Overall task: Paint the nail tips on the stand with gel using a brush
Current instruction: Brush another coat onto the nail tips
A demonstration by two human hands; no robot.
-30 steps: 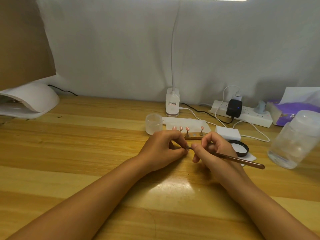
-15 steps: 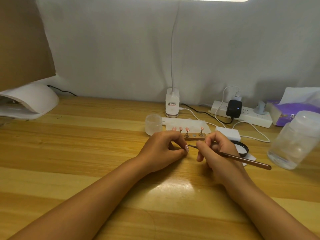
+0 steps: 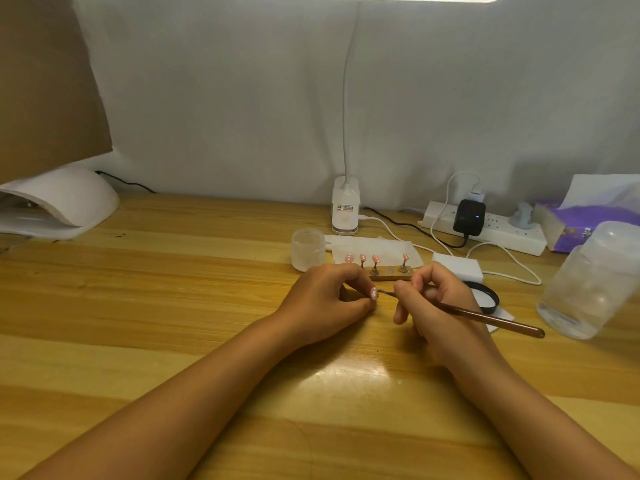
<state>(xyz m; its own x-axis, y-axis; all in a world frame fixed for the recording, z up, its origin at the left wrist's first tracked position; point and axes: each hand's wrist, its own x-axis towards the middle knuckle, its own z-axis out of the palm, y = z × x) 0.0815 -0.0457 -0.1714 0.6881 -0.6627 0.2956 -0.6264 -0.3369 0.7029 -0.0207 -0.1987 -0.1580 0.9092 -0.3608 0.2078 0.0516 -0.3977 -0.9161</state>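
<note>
**Hands working one nail tip in front of the stand**

Left hand [image 3: 329, 303] is curling its fingers and pinching a single pink nail tip [image 3: 373, 293] between thumb and forefinger, holding it just in front of the stand [image 3: 391, 273]. Right hand [image 3: 436, 306] is gripping a brown brush [image 3: 485, 317] pencil-style, fingers closed round the handle; the fine tip is pointing left and sitting at the held nail tip, though actual contact is too small to tell. Handle end is sticking out to the right, away from the stand. Both forearms are lying on the wooden table [image 3: 173, 306].

Stand is sitting just behind both hands, a small wooden bar with little pegs. Four pink nail tips [image 3: 375, 259] are showing on it, three grouped at its left end and one near its right end, with a bare spot between.

Outward from the stand: a white cloth [image 3: 374, 245] is lying just behind it, a frosted jar [image 3: 308, 249] just to its left, a lamp base [image 3: 345, 211] further behind. Right of the stand, a white block [image 3: 457, 266], a black lid [image 3: 486, 299], and a clear plastic container [image 3: 588, 289] well to the right. A power strip [image 3: 502, 233] and purple tissue pack [image 3: 585, 220] are sitting behind-right; a white curing lamp [image 3: 59, 202] far left.
</note>
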